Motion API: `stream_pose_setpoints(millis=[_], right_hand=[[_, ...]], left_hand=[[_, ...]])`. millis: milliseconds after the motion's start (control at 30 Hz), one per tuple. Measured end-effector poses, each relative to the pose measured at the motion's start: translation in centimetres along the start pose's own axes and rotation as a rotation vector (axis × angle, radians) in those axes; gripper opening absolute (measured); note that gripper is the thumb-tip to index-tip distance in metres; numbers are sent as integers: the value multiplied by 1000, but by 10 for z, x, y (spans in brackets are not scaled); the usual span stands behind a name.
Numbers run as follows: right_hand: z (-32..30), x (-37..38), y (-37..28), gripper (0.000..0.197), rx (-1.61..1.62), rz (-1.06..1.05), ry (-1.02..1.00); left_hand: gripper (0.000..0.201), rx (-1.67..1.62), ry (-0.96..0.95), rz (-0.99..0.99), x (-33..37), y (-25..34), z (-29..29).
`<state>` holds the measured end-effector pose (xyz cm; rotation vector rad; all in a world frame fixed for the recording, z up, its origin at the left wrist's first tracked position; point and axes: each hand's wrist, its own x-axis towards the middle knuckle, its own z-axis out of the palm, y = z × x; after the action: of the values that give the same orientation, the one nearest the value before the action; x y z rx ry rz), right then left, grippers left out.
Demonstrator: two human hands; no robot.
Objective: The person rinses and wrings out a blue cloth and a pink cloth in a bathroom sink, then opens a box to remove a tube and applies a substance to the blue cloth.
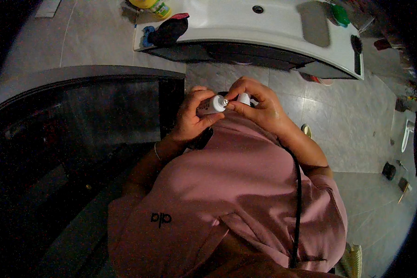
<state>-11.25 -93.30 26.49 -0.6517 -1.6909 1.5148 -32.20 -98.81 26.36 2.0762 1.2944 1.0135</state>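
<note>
In front of my chest, my left hand [192,116] is closed around a small white tube [208,107], its narrow open nozzle pointing right. My right hand [259,104] comes in from the right, thumb and index finger pinched at the nozzle tip. A white cap [244,98] sits within the curled fingers of that same hand, apart from the tube. Something small and shiny shows at the nozzle, too small to make out.
Ahead is a white washbasin [222,25] on a dark cabinet. A yellow container [153,7], a dark cloth-like item [170,31] and a green object [340,15] stand along its rim. A dark glossy panel [106,111] lies left; grey tiled floor [352,125] right.
</note>
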Motion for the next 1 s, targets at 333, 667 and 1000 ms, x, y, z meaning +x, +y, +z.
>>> stream_pose_setpoints(millis=[333,667,1000], right_hand=[[-8,-2,0,13,-105,-33,57],[-11,-3,1,18,178,297,-83],[-24,15,32,14,362,172,-283]], left_hand=[[51,101,24,-13,9,6,3],[50,191,31,19,8,1,6],[50,149,-26,91,15,-16,4]])
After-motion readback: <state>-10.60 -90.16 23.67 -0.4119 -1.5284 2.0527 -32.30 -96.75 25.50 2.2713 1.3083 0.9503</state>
